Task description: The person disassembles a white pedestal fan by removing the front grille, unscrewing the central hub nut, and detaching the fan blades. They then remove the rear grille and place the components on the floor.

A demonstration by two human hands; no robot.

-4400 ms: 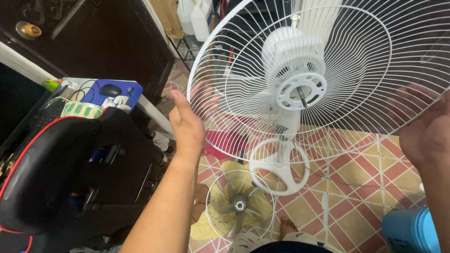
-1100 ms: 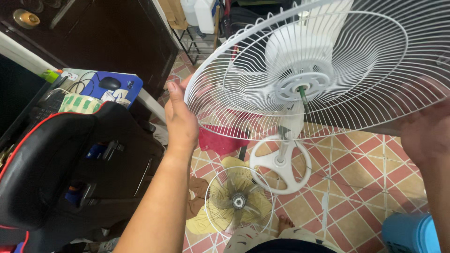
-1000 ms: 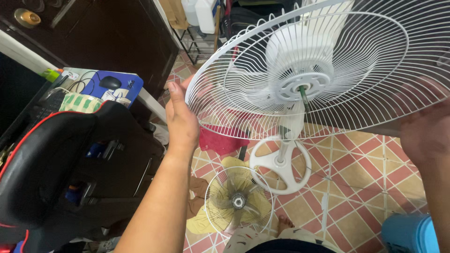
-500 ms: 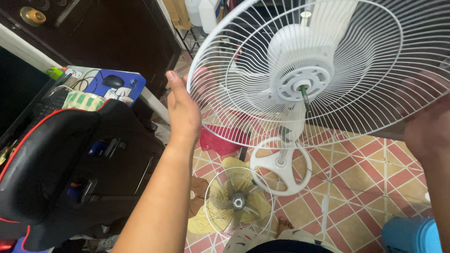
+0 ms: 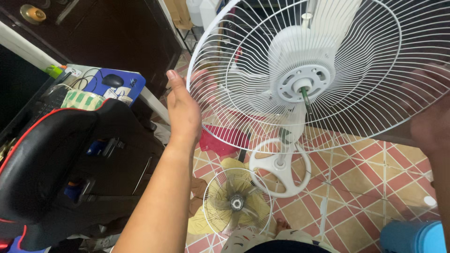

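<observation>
A white wire fan grille sits on a white stand fan, around the motor housing and its bare green-tipped shaft. My left hand grips the grille's left rim, thumb on the front, fingers behind the wires. My right hand holds the right rim, partly seen through the wires and cut by the frame edge. The fan's round white base stands on the tiled floor below.
A second grille with a clear blade lies on a yellow cloth on the floor near my bare foot. A black and red chair fills the left. Behind it a desk holds a mouse on a blue pad. A blue container stands bottom right.
The grille has tipped up from a flatter angle to face me more squarely. Both hands kept their hold on the rim and moved little.
</observation>
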